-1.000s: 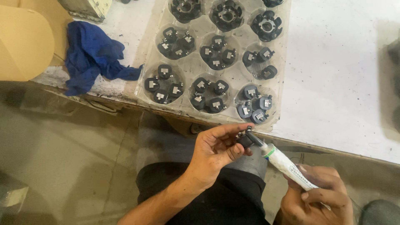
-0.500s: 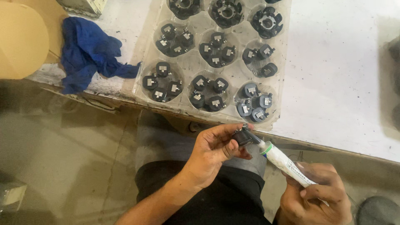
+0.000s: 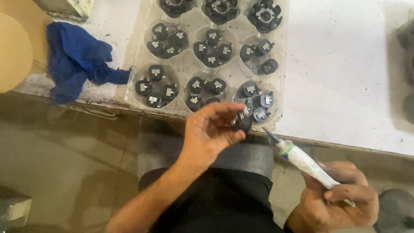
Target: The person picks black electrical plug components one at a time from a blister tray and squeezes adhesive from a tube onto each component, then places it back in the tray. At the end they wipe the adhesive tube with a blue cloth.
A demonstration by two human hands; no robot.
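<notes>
A small black round part [image 3: 241,122] sits between the thumb and fingertips of the left hand [image 3: 211,131], held up in front of the person's lap, just below the near edge of the table [image 3: 345,77]. The left hand's grip is clamped on that part, fingers curled round its sides. Just to the right of it, not touching, is the dark pointed nozzle of a white tube [image 3: 306,163] with a green band near its neck. The tube slants up and to the left, its tip near the part. The right hand [image 3: 336,200] holds the tube low in the view, its grip closed tight round the tube's rear end, thumb on top.

Right above the left hand, on the table, lies a clear plastic tray [image 3: 189,64] with round hollows in rows. Most hollows carry clusters of small black parts with little metal tabs [image 3: 211,49]; the top row holds larger black ring-shaped pieces [image 3: 264,15]. The nearest hollow on the right, with a few such parts in it, lies just beyond the held part. The tray's front edge reaches the table's edge.

To the left of the tray a crumpled blue cloth [image 3: 77,60] lies on the table, one corner touching the tray's side. Further left is a tan round disc [image 3: 13,54]. The table top to the right of the tray is white. Below the table, the person's dark-clothed lap [image 3: 215,198] and a grey floor [image 3: 64,164] show.
</notes>
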